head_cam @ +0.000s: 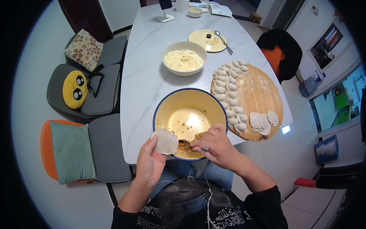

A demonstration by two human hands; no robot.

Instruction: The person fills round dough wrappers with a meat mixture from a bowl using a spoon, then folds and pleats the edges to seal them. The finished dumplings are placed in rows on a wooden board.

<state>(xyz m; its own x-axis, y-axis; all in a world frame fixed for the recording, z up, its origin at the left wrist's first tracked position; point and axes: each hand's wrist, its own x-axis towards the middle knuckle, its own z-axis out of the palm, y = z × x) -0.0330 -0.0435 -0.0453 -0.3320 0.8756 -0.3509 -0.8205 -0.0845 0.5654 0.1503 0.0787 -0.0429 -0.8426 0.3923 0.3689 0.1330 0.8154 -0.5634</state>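
Observation:
My left hand [153, 157] holds a round dough wrapper [165, 142] at the near left rim of a yellow enamel basin [163, 114] with a blue edge. My right hand [216, 146] grips the handle of a metal spoon [204, 148], its bowl in the minced filling [185, 146] on the basin's near side. To the right, a round wooden board [254, 88] bears rows of folded dumplings [219, 90] along its left side. Overlapping wrappers [260, 123] lie near the board's front edge, with a single wrapper [272, 118] beside them.
Beyond the basin stands a white bowl of flour [184, 60]. A cream enamel lid [200, 40] and a metal spoon [223, 41] lie behind it. Farther back are a phone stand [165, 19] and a small bowl [195, 12]. Chairs [108, 148] line the table's left side.

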